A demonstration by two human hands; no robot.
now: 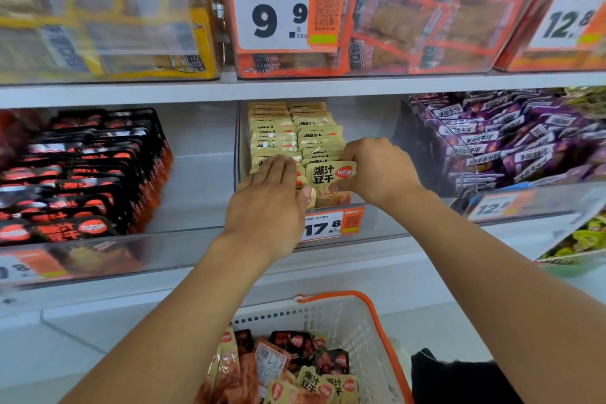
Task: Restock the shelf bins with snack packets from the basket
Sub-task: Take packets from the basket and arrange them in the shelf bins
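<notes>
In the middle bin (242,128) of the lower shelf, at 12 o'clock from the basket (364,315), we see two rows of beige packets (288,131) standing on edge, running from the back wall to the front lip. The rows look nearly full; we judge this bin close to restocked. The basket, at 6 o'clock in the head view, still holds a mix of beige and dark packets, so work remains, most likely for this bin and for the black bin (98,174) at 9 o'clock. The purple bin (511,138) at 3 o'clock looks heaped.

The right hand (377,170) reaches in from 5 o'clock, wrist raised, fingers curled round the right edge of the front packet (328,174) and pinching it upright at the head of the right row. The left hand (269,200) comes in from 7 o'clock and lies palm down with straight fingers, pressing on the tops of the left row, thumb against the front packets; it grips nothing. A price tag (331,223) reading 17.8 sits just below the hands.
</notes>
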